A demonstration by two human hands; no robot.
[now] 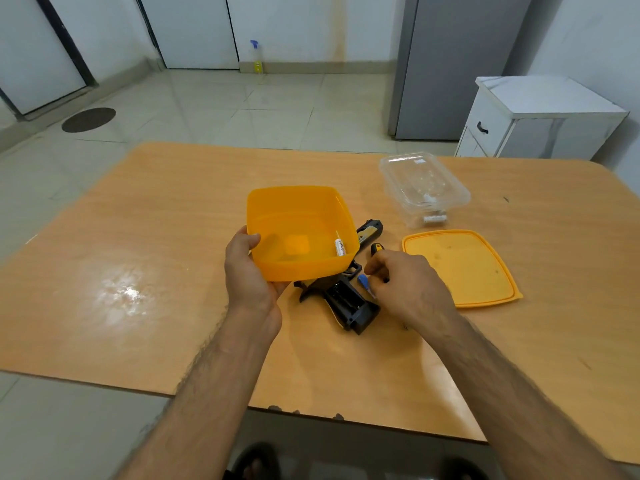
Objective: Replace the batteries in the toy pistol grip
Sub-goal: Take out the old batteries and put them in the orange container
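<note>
Held in the left hand (250, 271) is an orange container (300, 233), gripped at its near-left corner with the thumb over the rim and the fingers curled beneath; the container is lifted and tilted toward the camera above the table (138, 237). One white battery (339, 247) is seen lying inside it, against the right-hand wall. Just to the right, the right hand (408, 285) is closed into a loose fist, knuckles up, and a small blue item (362, 280) is seen at its fingertips; what the item is cannot be told, nor whether it is actually pinched or only lies beside the fingers. A black-and-yellow screwdriver handle (376, 248) protrudes just beyond the knuckles, and whether it is held or rests on the table cannot be told.

Between and below the two hands, the toy pistol grip (348, 303) is laid on the table, black with yellow trim, its battery compartment opened upward and dark inside; its upper part is hidden behind the container. A black-and-yellow piece (369, 230) is seen on the table just past the container's right edge. Further right, an orange lid (460, 268) is laid flat, apart from the container. Beyond it, a clear plastic box (424, 188) is placed with white batteries visible inside near its front wall.
</note>
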